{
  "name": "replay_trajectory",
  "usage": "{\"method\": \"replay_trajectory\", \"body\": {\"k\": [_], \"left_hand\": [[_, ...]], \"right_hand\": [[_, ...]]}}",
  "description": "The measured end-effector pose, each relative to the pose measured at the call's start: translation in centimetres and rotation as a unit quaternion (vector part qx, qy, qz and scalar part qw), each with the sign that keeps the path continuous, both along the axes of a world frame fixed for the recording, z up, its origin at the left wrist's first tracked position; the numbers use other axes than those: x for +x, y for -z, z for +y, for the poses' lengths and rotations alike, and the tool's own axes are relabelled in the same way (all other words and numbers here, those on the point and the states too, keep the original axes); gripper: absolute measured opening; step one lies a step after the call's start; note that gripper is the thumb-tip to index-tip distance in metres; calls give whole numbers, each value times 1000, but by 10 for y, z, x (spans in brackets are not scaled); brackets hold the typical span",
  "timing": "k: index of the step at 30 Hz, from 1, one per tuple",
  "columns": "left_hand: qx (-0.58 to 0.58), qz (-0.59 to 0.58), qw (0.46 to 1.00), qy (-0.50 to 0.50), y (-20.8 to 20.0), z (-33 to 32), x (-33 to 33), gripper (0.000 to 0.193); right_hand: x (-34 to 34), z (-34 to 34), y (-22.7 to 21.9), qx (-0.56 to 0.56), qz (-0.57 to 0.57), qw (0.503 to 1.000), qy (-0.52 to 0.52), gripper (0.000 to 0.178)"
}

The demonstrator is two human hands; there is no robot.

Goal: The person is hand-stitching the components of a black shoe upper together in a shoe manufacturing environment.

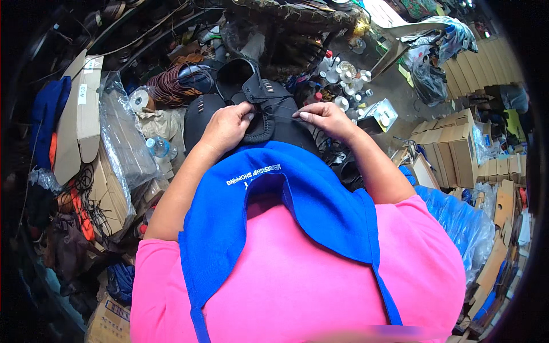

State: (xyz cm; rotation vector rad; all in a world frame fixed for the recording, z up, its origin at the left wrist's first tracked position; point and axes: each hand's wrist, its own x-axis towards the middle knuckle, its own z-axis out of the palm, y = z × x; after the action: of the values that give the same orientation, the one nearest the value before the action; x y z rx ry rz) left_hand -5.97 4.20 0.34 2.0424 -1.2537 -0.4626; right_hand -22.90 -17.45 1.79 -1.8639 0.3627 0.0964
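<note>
Black shoe uppers lie in front of me over my lap, one black shoe (237,73) with its round opening facing up at the far side. My left hand (227,127) is closed, thumb and fingers pinching the edge of a black shoe upper (262,129) with a stitched rim. To the right, my right hand (327,119) pinches a thin dark thread (280,108) that runs left toward the upper. Whether a needle is in those fingertips is too small to tell. A blue apron (229,200) covers my chest below the work.
White bottles (343,74) with several coloured caps crowd the floor at the far right. Bundled brown cord (174,84) and a clear plastic bottle (162,147) are at the left. Cardboard sheets (80,114) stand further left, cardboard boxes (446,146) to the right.
</note>
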Motion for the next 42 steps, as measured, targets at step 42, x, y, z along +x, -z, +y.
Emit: {"method": "replay_trajectory", "body": {"k": [42], "left_hand": [[12,-170,984,57,-8,12,6,17]], "right_hand": [[67,16,-34,-578,-184,749,-268,11]]}}
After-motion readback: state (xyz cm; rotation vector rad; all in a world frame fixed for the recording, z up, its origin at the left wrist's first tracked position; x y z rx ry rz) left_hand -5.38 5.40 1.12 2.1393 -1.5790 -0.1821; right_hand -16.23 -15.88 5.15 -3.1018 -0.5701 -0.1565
